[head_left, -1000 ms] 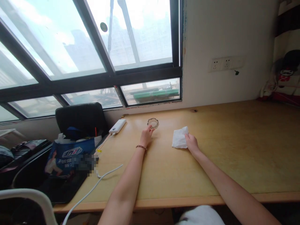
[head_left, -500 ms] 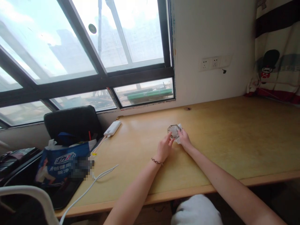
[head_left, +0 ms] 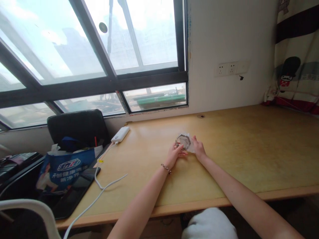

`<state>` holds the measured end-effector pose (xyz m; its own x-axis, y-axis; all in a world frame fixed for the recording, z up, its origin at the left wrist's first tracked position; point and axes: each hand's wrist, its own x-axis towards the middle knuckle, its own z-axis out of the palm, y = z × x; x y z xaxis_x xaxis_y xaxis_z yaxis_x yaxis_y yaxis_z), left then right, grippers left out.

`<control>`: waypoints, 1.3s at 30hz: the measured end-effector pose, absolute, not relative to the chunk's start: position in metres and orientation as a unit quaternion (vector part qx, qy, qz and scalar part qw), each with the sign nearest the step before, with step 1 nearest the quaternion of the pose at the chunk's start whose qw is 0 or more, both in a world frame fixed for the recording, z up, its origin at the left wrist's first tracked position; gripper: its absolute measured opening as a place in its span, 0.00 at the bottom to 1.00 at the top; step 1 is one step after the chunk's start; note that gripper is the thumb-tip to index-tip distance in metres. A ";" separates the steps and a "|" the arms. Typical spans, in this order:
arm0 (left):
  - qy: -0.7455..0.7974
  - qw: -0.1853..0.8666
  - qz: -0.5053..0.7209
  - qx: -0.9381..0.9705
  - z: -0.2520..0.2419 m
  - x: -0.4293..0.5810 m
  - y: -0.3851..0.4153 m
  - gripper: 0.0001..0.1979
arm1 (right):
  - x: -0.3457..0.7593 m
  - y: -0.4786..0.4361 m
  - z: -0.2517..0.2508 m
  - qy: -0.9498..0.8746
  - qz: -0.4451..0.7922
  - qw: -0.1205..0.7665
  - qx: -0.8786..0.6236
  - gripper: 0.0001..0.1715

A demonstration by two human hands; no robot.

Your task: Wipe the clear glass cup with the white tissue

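A clear glass ashtray [head_left: 183, 142] with an angular, many-sided rim is held over the wooden table. My left hand [head_left: 175, 154], a braided bracelet at its wrist, grips the ashtray's left side with the thumb over the near rim. My right hand [head_left: 198, 148] is closed on a thin white tissue [head_left: 191, 146], which lies against the right side of the glass. Part of the tissue is hidden behind the ashtray and my fingers.
A white power bank [head_left: 120, 134] with a white cable [head_left: 109, 185] lies on the table [head_left: 249, 149] to the left. Beyond the left edge are a blue bag [head_left: 67, 169] and a black chair [head_left: 77, 127]. A window and a wall socket [head_left: 226, 68] are behind.
My left hand has shifted from fingers on the ashtray's near side to a grip on its left side. My right hand has drawn slightly right, exposing more tissue.
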<state>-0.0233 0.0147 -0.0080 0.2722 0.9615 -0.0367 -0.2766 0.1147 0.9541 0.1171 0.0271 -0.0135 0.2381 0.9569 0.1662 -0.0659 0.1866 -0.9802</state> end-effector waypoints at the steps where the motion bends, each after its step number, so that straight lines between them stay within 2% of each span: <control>1: 0.365 0.654 0.485 0.451 -0.009 -0.024 0.015 0.20 | 0.117 0.028 -0.014 -0.422 0.446 0.634 -0.470 0.32; 4: 0.356 0.665 0.499 0.427 -0.009 -0.025 0.017 0.18 | 0.117 0.029 -0.015 -0.382 0.505 0.647 -0.425 0.27; 7: 0.356 0.661 0.505 0.427 -0.009 -0.025 0.017 0.19 | 0.116 0.029 -0.017 -0.413 0.481 0.639 -0.435 0.22; 10: 0.358 0.635 0.514 0.452 -0.011 -0.024 0.015 0.21 | 0.115 0.029 -0.021 -0.423 0.439 0.635 -0.473 0.28; 13: 0.375 0.554 0.529 0.522 -0.016 -0.021 0.013 0.23 | 0.116 0.031 -0.025 -0.418 0.492 0.601 -0.471 0.30; 16: 0.393 0.456 0.521 0.605 -0.019 -0.017 0.009 0.23 | 0.118 0.032 -0.028 -0.454 0.530 0.554 -0.453 0.21; 18: 0.402 0.424 0.493 0.645 -0.019 -0.015 0.005 0.21 | 0.121 0.031 -0.027 -0.485 0.465 0.530 -0.517 0.16; 20: 0.408 0.411 0.468 0.668 -0.016 -0.014 0.002 0.20 | 0.123 0.028 -0.024 -0.518 0.341 0.498 -0.606 0.14; 24: 0.421 0.375 0.468 0.681 -0.008 -0.015 -0.002 0.20 | 0.123 0.018 -0.014 -0.604 0.112 0.454 -0.646 0.21; 29: 0.388 0.437 0.494 0.644 -0.007 -0.014 -0.004 0.21 | 0.123 0.010 -0.008 -0.662 0.022 0.448 -0.600 0.22; 35: 0.366 0.533 0.521 0.557 -0.007 -0.015 0.000 0.20 | 0.123 0.011 -0.006 -0.663 0.063 0.505 -0.549 0.21; 39: 0.378 0.557 0.536 0.509 -0.002 -0.017 0.002 0.20 | 0.123 0.016 -0.007 -0.578 0.112 0.566 -0.577 0.25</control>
<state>-0.0169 0.0023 -0.0017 0.1395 0.9823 0.1251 -0.2136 -0.0936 0.9724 0.1227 0.0155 -0.0067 0.3058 0.7943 0.5249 0.5397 0.3096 -0.7829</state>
